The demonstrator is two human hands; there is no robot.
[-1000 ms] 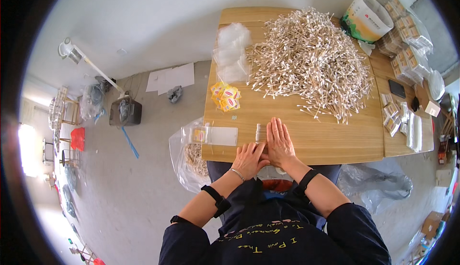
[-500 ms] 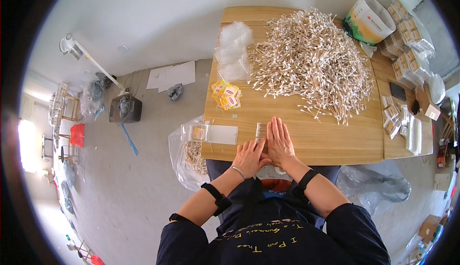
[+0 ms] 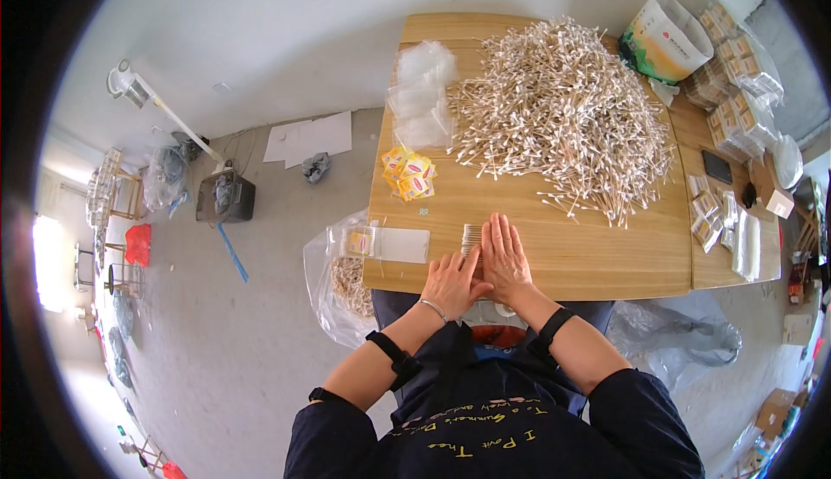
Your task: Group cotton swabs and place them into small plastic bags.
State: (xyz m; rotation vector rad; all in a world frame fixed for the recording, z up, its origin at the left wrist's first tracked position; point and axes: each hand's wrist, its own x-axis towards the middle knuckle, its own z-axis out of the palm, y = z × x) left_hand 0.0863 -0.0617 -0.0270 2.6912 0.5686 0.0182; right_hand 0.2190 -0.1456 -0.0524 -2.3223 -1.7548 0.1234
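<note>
A neat row of cotton swabs (image 3: 470,238) lies at the table's front edge, partly hidden by my hands. My right hand (image 3: 505,263) rests flat along the row's right side, its fingers stretched out and pointing away from me. My left hand (image 3: 448,284) touches the near left part of the row, with its fingers spread and slightly bent. Its thumb reaches over to the right hand. Left of it, a clear packet with a yellow card (image 3: 360,241) and swabs lies beside a white card (image 3: 404,245). A large heap of loose swabs (image 3: 567,115) covers the table's back.
Clear plastic bags (image 3: 424,90) and yellow printed cards (image 3: 409,173) lie along the table's left side. A white-and-green bucket (image 3: 666,39) stands at the back right, near stacked packs (image 3: 743,120). A bag of swabs (image 3: 349,284) hangs below the left edge. A dark bin (image 3: 227,198) is on the floor.
</note>
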